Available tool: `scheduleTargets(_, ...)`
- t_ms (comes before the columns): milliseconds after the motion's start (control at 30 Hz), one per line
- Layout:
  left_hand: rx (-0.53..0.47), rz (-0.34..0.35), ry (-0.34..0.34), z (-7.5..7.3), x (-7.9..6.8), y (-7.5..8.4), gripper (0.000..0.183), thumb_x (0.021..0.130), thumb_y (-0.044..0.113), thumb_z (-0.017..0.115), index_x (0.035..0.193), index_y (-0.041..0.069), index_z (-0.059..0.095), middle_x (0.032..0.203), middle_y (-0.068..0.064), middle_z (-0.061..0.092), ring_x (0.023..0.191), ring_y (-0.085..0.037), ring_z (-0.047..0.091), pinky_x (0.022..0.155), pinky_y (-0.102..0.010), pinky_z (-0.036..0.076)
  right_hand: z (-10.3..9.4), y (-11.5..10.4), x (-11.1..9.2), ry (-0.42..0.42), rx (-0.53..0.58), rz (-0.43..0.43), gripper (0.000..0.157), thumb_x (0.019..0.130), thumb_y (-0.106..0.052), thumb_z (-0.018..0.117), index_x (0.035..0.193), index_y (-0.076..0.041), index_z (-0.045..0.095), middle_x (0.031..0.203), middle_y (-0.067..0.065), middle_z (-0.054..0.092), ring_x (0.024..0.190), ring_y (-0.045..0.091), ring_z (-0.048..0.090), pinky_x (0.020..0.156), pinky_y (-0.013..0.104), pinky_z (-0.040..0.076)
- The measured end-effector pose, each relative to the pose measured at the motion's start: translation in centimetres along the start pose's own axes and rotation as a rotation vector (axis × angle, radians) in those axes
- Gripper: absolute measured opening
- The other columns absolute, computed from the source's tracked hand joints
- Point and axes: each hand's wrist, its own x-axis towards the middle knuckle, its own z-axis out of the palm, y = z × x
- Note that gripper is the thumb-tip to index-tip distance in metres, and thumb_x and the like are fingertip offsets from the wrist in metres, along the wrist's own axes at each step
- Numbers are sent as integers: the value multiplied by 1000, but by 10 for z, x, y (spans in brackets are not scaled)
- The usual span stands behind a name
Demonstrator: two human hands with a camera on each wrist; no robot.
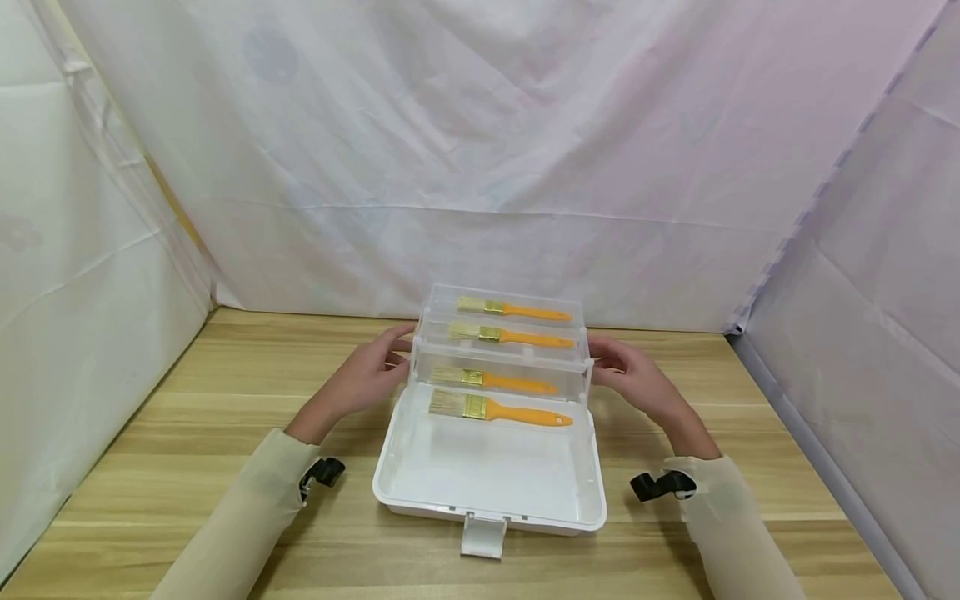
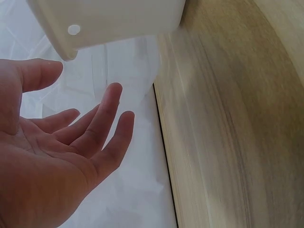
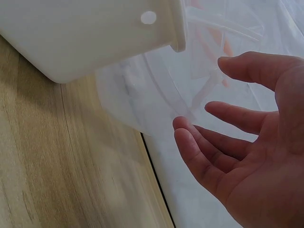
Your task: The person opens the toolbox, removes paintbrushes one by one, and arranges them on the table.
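A white plastic storage box stands unfolded on the table, with clear tiered trays raised at its back. One paintbrush with an orange handle lies toward the back of the white base. Several similar brushes, such as the topmost paintbrush, lie in the tiers above. At the left side of the trays is my left hand, its fingers relaxed and slightly bent, with nothing in the palm. My right hand mirrors it on the right side, fingers loosely spread. In the wrist views both hands appear apart from the box wall.
The wood-grain table extends around the box. A latch flap hangs from its front edge. Behind the trays rises a white cloth backdrop, with more white sheeting at the left and right. A black strap sits at each cuff.
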Motion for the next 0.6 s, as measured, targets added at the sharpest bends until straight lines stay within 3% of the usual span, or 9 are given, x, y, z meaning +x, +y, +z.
scheduleTargets(600, 9, -6, -10, 2, -1, 1, 51, 112, 12, 55, 162, 2, 50, 146, -28, 65, 122, -42, 71, 99, -56, 60, 3, -1, -1, -16, -10, -16, 45, 109, -9, 68, 152, 0, 61, 146, 21, 64, 121, 39, 66, 94, 29, 58)
